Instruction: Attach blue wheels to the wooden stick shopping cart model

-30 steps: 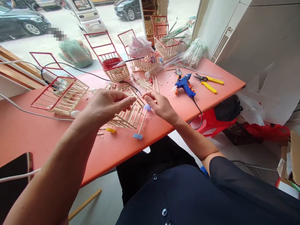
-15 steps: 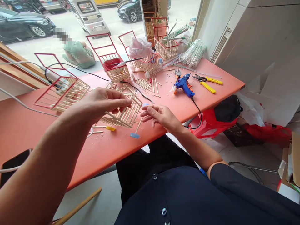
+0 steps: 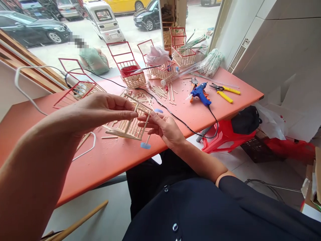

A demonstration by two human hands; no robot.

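Note:
My left hand [image 3: 100, 108] pinches the top edge of a small cart body made of thin wooden sticks [image 3: 131, 124], held just above the orange table [image 3: 105, 164]. My right hand [image 3: 164, 127] is at the cart's right side, fingers curled against its frame. A stick axle with a blue wheel [image 3: 145, 145] hangs below the cart at its front, and a second blue wheel [image 3: 158, 110] shows just behind my right hand.
Finished stick carts with red frames [image 3: 129, 72] [image 3: 75, 90] stand at the back. A blue glue gun [image 3: 200, 93] with its black cord, yellow-handled pliers [image 3: 224, 93], loose sticks [image 3: 160, 91] and a bundle of wrapped sticks [image 3: 209, 62] lie to the right. A white cable [image 3: 23, 93] loops at left.
My left hand has lifted the stick cart off the table and drawn it nearer. My right hand came down from a pinch near the left hand to the cart's right side.

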